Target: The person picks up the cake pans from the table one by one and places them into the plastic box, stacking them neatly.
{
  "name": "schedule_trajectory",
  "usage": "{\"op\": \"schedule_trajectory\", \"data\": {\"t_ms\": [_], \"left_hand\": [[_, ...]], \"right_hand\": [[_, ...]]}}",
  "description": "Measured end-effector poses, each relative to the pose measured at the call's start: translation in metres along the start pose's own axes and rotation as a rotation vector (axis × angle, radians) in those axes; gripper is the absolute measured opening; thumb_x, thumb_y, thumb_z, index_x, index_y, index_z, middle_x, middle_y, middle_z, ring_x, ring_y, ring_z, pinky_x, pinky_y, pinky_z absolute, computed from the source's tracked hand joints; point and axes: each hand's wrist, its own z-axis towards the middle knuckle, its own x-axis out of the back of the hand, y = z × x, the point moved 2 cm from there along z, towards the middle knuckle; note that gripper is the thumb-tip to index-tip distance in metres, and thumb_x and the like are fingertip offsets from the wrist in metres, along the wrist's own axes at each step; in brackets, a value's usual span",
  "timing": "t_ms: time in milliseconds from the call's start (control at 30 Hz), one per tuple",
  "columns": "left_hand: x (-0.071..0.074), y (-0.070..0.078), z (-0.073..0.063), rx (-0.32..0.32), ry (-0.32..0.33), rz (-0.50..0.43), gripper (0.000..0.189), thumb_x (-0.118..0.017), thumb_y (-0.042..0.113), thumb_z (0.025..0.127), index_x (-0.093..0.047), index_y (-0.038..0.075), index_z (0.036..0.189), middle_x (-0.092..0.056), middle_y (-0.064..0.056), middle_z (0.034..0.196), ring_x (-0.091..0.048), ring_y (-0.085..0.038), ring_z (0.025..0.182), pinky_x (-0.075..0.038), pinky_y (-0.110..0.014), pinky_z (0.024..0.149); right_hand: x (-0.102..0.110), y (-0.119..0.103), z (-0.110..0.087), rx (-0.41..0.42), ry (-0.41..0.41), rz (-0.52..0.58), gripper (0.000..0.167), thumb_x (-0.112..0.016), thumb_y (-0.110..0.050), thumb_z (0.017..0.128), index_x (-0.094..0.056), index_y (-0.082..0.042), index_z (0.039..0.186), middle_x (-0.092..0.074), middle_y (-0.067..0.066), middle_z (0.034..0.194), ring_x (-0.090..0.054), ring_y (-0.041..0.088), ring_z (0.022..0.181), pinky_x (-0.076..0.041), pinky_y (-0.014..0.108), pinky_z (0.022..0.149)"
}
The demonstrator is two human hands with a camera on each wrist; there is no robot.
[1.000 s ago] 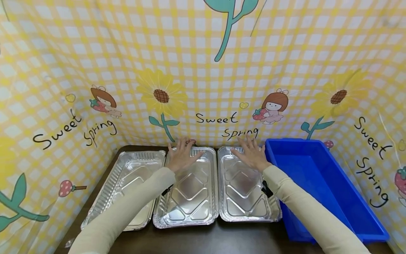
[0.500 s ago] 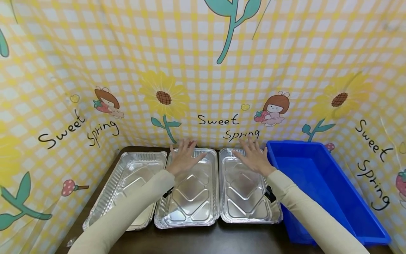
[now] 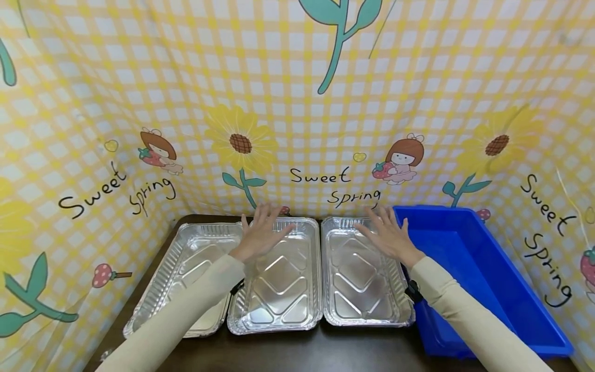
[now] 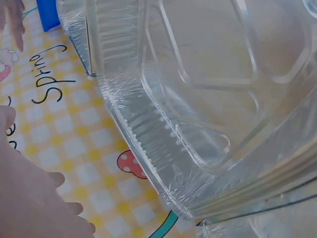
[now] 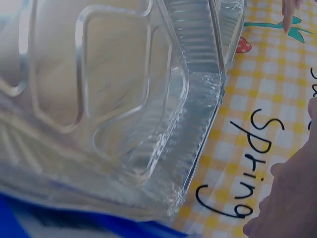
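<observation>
My left hand [image 3: 262, 232] is spread over the far left part of the middle foil tray [image 3: 279, 289], fingers straight and holding nothing. In the left wrist view that tray's ribbed wall [image 4: 148, 134] fills the middle, with the hand [image 4: 34, 198] at the lower left. Above the far right part of the right foil tray [image 3: 362, 289] my right hand [image 3: 388, 232] is held with fingers fanned out and nothing in them. The right wrist view has this hand [image 5: 292, 193] at its right edge, beside the foil tray [image 5: 114, 74]. Both trays have diamond ridges in their floors.
A third foil tray [image 3: 200, 258] lies at the left, partly behind the left sleeve. The deep blue bin [image 3: 525, 294] stands at the right. A yellow checked cloth [image 3: 297, 119] hangs behind and beside the dark table [image 3: 353, 351].
Both hands have moved apart, the left one slightly to the left and the right one to the right toward the blue bin. The trays stay in place while the head view shifts slightly.
</observation>
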Motion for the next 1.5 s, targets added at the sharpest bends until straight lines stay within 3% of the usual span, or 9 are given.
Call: {"op": "schedule_trajectory", "data": {"t_ms": [200, 433, 667, 867, 1200, 1400, 1500], "left_hand": [[0.012, 0.001, -0.011, 0.027, -0.007, -0.037, 0.080, -0.037, 0.065, 0.108, -0.025, 0.014, 0.169, -0.008, -0.020, 0.175, -0.002, -0.044, 0.160, 0.014, -0.078, 0.116], [0.022, 0.001, -0.026, 0.041, 0.023, -0.150, 0.069, -0.041, 0.053, 0.111, -0.031, 0.013, 0.167, -0.019, -0.020, 0.173, -0.011, -0.043, 0.160, 0.008, -0.078, 0.117], [0.031, -0.005, -0.037, 0.061, 0.028, -0.246, 0.076, -0.039, 0.058, 0.110, -0.038, 0.001, 0.160, -0.031, -0.025, 0.167, -0.028, -0.049, 0.152, -0.012, -0.076, 0.120], [0.034, -0.010, -0.045, 0.077, 0.023, -0.337, 0.073, -0.038, 0.056, 0.112, -0.040, -0.001, 0.158, -0.040, -0.028, 0.158, -0.042, -0.052, 0.141, -0.034, -0.071, 0.114], [0.047, -0.024, -0.057, 0.114, 0.092, -0.374, 0.068, -0.037, 0.055, 0.112, -0.052, -0.003, 0.144, -0.055, -0.024, 0.141, -0.053, -0.043, 0.129, -0.041, -0.061, 0.110], [0.050, -0.035, -0.063, 0.153, 0.054, -0.408, 0.068, -0.035, 0.053, 0.113, -0.051, -0.005, 0.145, -0.057, -0.027, 0.143, -0.055, -0.044, 0.130, -0.044, -0.059, 0.109], [0.053, -0.039, -0.066, 0.178, 0.036, -0.446, 0.068, -0.034, 0.050, 0.114, -0.048, -0.007, 0.146, -0.054, -0.032, 0.144, -0.059, -0.047, 0.125, -0.050, -0.059, 0.103]], "right_hand": [[0.008, 0.013, -0.013, -0.011, -0.011, 0.007, 0.085, -0.039, -0.068, 0.106, -0.018, -0.017, 0.171, -0.001, 0.026, 0.174, 0.006, 0.053, 0.157, 0.007, 0.085, 0.112], [0.020, 0.015, -0.028, 0.021, -0.018, 0.027, 0.085, -0.039, -0.066, 0.107, -0.015, -0.017, 0.171, 0.004, 0.023, 0.175, 0.007, 0.053, 0.157, 0.008, 0.085, 0.111], [0.031, 0.020, -0.040, 0.011, -0.047, 0.021, 0.082, -0.040, -0.063, 0.108, -0.014, -0.019, 0.171, 0.006, 0.023, 0.175, 0.007, 0.055, 0.156, 0.010, 0.085, 0.110], [0.034, 0.030, -0.049, -0.010, -0.060, 0.011, 0.084, -0.041, -0.064, 0.108, -0.013, -0.017, 0.171, 0.005, 0.025, 0.174, 0.007, 0.056, 0.156, 0.010, 0.086, 0.109], [0.040, 0.045, -0.064, -0.005, -0.020, 0.033, 0.086, -0.044, -0.064, 0.107, -0.019, -0.011, 0.169, 0.003, 0.026, 0.174, 0.007, 0.056, 0.156, 0.012, 0.087, 0.107], [0.043, 0.054, -0.077, -0.018, -0.015, 0.027, 0.083, -0.045, -0.061, 0.107, -0.020, -0.011, 0.169, 0.003, 0.025, 0.174, 0.007, 0.055, 0.156, 0.011, 0.087, 0.107], [0.045, 0.057, -0.083, -0.021, -0.024, 0.032, 0.083, -0.044, -0.060, 0.108, -0.018, -0.010, 0.169, 0.006, 0.026, 0.174, 0.010, 0.056, 0.155, 0.012, 0.087, 0.107]]}}
